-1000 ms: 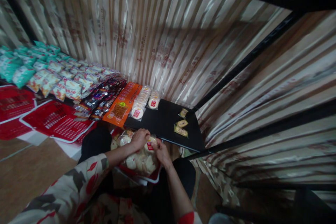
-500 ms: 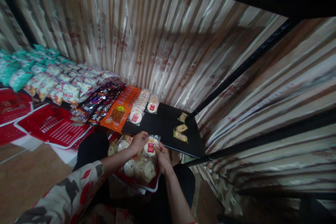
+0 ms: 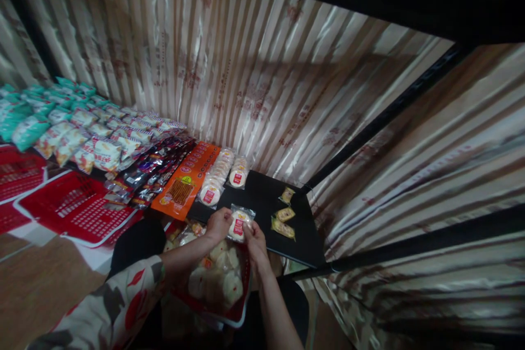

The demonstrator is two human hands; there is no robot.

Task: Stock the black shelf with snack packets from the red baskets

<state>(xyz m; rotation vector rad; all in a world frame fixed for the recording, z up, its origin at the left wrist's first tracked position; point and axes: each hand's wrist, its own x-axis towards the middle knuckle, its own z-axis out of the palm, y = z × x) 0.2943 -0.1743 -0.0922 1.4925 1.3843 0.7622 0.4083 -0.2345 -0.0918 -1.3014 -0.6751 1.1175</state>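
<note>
Between my two hands is a clear packet of round white crackers [image 3: 237, 226] with a red label, facing up at the front edge of the black shelf [image 3: 256, 205]. My right hand [image 3: 255, 239] pinches its right side, thumb on top. My left hand [image 3: 219, 224] is closed at its left edge, the fingertips gripping the wrapper. Below my forearms a red basket [image 3: 241, 306] holds more round white packets [image 3: 219, 279]. Behind, on the shelf, similar cracker packets [image 3: 210, 192] lie in an overlapping row, with a shorter row [image 3: 238, 174] beside it.
Left of the crackers lie an orange packet [image 3: 184, 183], dark shiny packets [image 3: 150, 167], white snack bags [image 3: 104, 153] and green bags [image 3: 30, 131]. Several small yellow packets [image 3: 284, 227] sit at the shelf's right. Red baskets [image 3: 77, 208] stand at left. A black post [image 3: 385, 115] slants at right.
Both hands have lifted the cracker packet slightly away from the basket, toward the shelf. My head view has shifted a little, so the shelf sits lower in the picture.
</note>
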